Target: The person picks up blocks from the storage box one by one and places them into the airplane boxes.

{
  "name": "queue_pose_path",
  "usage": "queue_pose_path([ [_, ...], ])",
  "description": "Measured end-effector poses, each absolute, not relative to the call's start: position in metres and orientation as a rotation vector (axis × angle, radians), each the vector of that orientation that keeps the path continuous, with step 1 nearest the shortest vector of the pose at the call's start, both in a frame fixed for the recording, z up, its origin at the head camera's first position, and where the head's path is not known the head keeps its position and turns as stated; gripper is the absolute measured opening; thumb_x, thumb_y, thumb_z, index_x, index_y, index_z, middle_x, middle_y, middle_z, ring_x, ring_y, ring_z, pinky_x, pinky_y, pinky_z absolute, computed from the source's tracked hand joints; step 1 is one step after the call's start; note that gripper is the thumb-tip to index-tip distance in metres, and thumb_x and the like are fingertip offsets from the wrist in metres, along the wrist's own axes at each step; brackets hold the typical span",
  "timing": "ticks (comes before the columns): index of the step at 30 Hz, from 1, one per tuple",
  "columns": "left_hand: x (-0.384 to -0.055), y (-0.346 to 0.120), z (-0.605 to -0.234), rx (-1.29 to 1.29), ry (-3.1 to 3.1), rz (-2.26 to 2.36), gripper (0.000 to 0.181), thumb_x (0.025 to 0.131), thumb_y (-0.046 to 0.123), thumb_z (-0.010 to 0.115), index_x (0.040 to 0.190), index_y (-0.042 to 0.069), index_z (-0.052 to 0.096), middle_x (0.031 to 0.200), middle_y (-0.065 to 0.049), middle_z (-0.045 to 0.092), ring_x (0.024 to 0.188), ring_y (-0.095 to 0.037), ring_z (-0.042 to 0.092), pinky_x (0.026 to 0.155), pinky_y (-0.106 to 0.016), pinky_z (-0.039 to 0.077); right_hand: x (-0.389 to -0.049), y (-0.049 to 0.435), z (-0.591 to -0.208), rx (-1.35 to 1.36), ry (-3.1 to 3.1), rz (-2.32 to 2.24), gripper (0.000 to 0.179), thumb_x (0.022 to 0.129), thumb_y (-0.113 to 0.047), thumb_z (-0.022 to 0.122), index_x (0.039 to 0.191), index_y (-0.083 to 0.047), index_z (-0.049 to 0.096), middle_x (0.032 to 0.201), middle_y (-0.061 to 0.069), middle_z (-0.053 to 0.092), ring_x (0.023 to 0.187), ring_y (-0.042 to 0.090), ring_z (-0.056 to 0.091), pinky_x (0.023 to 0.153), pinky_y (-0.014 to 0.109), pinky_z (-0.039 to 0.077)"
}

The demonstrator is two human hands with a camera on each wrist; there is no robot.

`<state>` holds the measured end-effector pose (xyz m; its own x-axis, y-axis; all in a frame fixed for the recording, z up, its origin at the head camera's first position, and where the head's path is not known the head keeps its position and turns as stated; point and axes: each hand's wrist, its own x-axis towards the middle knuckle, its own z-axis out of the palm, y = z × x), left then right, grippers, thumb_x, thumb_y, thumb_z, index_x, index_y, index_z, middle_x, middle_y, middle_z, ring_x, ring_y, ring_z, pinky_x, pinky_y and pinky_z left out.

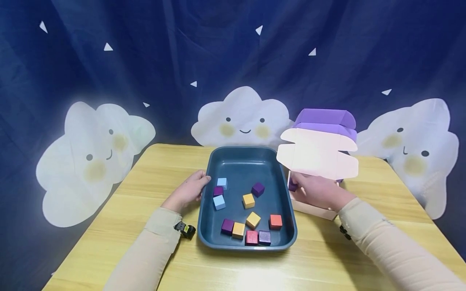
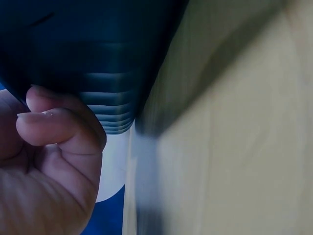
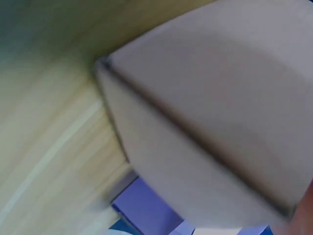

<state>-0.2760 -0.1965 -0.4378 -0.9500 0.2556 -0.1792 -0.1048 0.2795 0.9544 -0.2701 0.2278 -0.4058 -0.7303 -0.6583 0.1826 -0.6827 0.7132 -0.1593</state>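
A dark blue tray lies on the table with several wooden cubes in it. These include light blue cubes, yellow cubes, a purple cube and an orange-red cube. My left hand grips the tray's left rim, its curled fingers against the outer wall in the left wrist view. To the right stands an open cardboard box, pale inside and purple outside. Reaching into it, my right hand pinches a dark purple cube beside the box's left wall.
The box's raised lid spreads its flaps behind my right hand, one flap overlapping the tray's far right corner in the head view. Beyond the wooden table hangs a dark blue curtain with smiling clouds.
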Motion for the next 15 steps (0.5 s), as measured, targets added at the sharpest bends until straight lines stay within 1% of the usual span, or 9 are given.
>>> queue_pose_path([
  [5,-0.276,-0.196,-0.438,0.133,2.273,1.711,0.023,0.110,0.026,0.041,0.106,0.004,0.047,0.067,-0.002,0.048,0.048,-0.016,0.041,0.047,-0.025,0.035,-0.272,0.234,-0.407,1.273,-2.671,0.329,0.021,0.089,-0.009,0.071,0.105,-0.013,0.058,0.095,-0.005,0.065,0.079,0.013,0.064,0.070,0.034,0.054],
  [10,-0.275,-0.195,-0.439,0.142,2.271,1.705,0.023,0.110,0.026,0.041,0.105,0.004,0.047,0.066,-0.002,0.047,0.048,-0.016,0.040,0.047,-0.025,0.035,-0.269,0.243,-0.404,1.390,-2.708,0.327,0.025,0.092,-0.011,0.072,0.112,-0.014,0.057,0.103,-0.006,0.065,0.079,0.011,0.063,0.072,0.031,0.055],
  [11,-0.275,-0.195,-0.438,0.140,2.270,1.706,0.023,0.110,0.026,0.041,0.106,0.004,0.047,0.066,-0.002,0.047,0.048,-0.016,0.040,0.047,-0.025,0.035,-0.268,0.245,-0.403,1.407,-2.740,0.331,0.026,0.092,-0.011,0.071,0.114,-0.014,0.057,0.105,-0.006,0.064,0.082,0.010,0.063,0.075,0.031,0.056],
  [13,-0.275,-0.196,-0.439,0.139,2.269,1.710,0.023,0.109,0.026,0.041,0.106,0.004,0.047,0.066,-0.002,0.047,0.048,-0.016,0.040,0.047,-0.025,0.035,-0.265,0.249,-0.402,1.420,-2.797,0.320,0.030,0.092,-0.010,0.071,0.117,-0.015,0.056,0.107,-0.006,0.063,0.080,0.009,0.061,0.075,0.031,0.055],
  [15,-0.276,-0.196,-0.439,0.137,2.270,1.717,0.023,0.109,0.026,0.042,0.106,0.004,0.047,0.067,-0.002,0.047,0.048,-0.016,0.040,0.047,-0.025,0.035,-0.265,0.252,-0.402,1.442,-2.819,0.351,0.034,0.091,-0.008,0.071,0.121,-0.014,0.056,0.110,-0.004,0.062,0.086,0.010,0.060,0.080,0.033,0.056],
])
